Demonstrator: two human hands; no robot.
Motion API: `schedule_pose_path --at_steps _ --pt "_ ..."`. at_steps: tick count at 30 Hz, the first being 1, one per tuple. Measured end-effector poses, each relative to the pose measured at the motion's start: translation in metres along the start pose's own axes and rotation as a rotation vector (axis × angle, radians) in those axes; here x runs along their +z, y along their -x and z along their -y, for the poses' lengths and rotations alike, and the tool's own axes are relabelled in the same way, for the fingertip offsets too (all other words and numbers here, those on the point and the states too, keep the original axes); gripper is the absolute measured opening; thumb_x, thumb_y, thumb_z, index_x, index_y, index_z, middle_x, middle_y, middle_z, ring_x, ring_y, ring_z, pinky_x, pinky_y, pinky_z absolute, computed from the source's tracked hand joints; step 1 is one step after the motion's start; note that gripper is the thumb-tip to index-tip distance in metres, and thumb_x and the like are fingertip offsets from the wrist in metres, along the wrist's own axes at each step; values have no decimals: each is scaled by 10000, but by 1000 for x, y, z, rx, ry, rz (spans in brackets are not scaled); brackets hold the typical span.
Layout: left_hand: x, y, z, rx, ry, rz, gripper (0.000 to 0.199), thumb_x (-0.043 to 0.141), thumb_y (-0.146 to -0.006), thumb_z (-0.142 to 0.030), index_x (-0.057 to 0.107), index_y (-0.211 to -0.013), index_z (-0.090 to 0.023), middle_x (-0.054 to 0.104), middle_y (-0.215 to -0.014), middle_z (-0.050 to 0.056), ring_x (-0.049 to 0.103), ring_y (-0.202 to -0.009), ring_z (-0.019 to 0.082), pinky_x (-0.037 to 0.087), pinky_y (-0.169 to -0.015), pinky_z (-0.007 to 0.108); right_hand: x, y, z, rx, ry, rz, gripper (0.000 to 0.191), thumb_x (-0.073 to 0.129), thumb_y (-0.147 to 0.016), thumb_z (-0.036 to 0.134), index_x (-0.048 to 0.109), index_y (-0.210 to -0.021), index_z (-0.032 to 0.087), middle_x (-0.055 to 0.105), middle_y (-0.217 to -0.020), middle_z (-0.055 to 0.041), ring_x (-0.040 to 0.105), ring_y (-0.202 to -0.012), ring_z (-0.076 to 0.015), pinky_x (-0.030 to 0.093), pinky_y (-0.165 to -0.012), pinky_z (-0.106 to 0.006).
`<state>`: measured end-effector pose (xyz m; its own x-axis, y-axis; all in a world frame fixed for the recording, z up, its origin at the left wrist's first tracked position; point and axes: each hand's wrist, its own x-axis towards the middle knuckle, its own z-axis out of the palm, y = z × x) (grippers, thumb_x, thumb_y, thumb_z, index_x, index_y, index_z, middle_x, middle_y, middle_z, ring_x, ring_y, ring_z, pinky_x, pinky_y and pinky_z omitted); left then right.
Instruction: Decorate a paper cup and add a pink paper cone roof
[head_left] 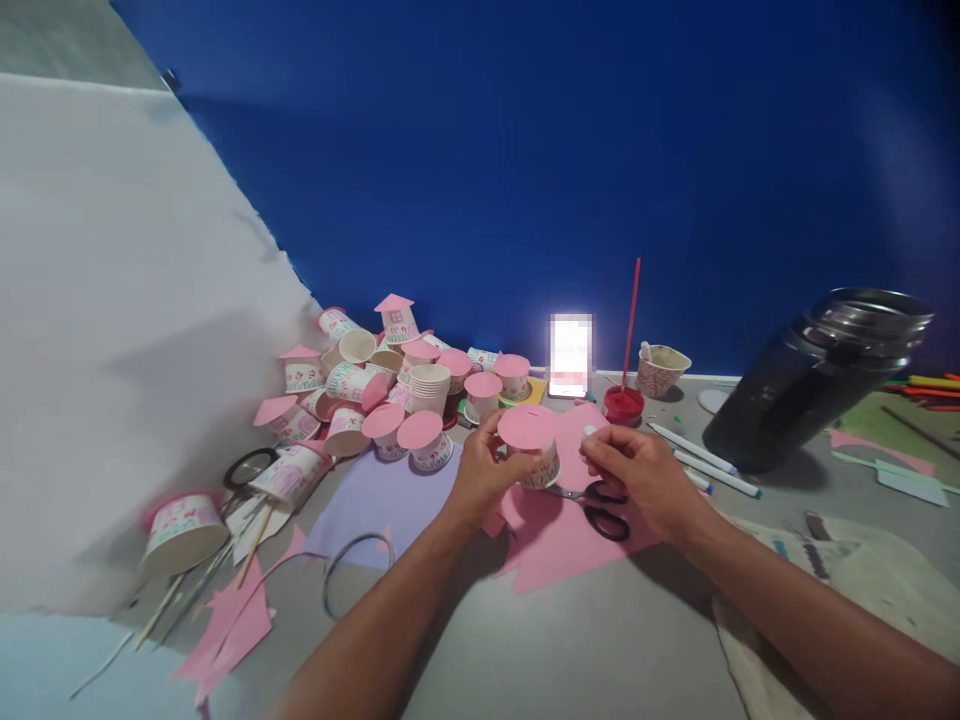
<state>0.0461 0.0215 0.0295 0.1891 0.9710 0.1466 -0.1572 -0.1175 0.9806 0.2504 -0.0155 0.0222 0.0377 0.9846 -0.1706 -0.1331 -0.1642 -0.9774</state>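
Observation:
My left hand (487, 465) is wrapped round a paper cup (550, 472) with painted flowers, its thumb across the front. A pink paper disc (527, 428) covers the top of that cup. To its right, my right hand (634, 465) is closed in a pinch on a small white piece (589, 432), too small to name. Black-handled scissors (606, 524) lie between my hands on a sheet of pink paper (555, 560); the cup hides part of their blades.
Many decorated cups (431, 440) with pink tops crowd the left back, beside a lavender sheet (360, 500). A lit phone (570, 355) leans on the blue wall. Right are a red paint pot (624, 405), markers (716, 470), a dark flask (802, 390) and a cloth (862, 600).

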Motion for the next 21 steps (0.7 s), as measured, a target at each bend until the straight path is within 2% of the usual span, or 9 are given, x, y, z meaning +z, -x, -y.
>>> schedule_pose_path --at_steps 3,6,9,15,21 --pt "5 5 -6 65 -231 -6 444 780 -623 -183 731 -1064 -201 694 -1130 76 621 -1083 279 462 -967 394 -2 2 6 -116 113 -102 372 822 -752 539 689 -756 191 632 -696 6 448 -531 -97 411 -449 -218" --pt "8 7 -7 110 -367 51 452 753 -655 -215 705 -1104 -195 661 -1187 100 616 -1132 300 453 -1008 429 -3 4 9 -277 197 -105 323 787 -780 502 719 -810 188 638 -713 -10 523 -619 -138 445 -535 -255" --pt "8 7 -3 138 -375 135 434 763 -673 -228 705 -1102 -199 649 -1186 101 613 -1149 303 451 -1022 437 -2 7 11 -380 250 -66 309 777 -793 458 764 -944 189 640 -758 -12 558 -673 -153 460 -607 -279" --pt "7 8 -1 124 -335 221 494 813 -659 -210 723 -1144 -226 653 -1221 93 605 -1185 307 447 -1046 443 0 12 20 -575 458 -52 289 779 -797 367 824 -1046 230 598 -801 0 468 -606 -119 420 -587 -278" --pt "6 8 -2 103 -312 280 502 807 -648 -177 733 -1140 -240 664 -1253 91 599 -1217 325 456 -1043 459 -2 8 13 -623 556 -7 311 805 -817 436 835 -1070 258 612 -806 -11 511 -643 -145 442 -610 -298"
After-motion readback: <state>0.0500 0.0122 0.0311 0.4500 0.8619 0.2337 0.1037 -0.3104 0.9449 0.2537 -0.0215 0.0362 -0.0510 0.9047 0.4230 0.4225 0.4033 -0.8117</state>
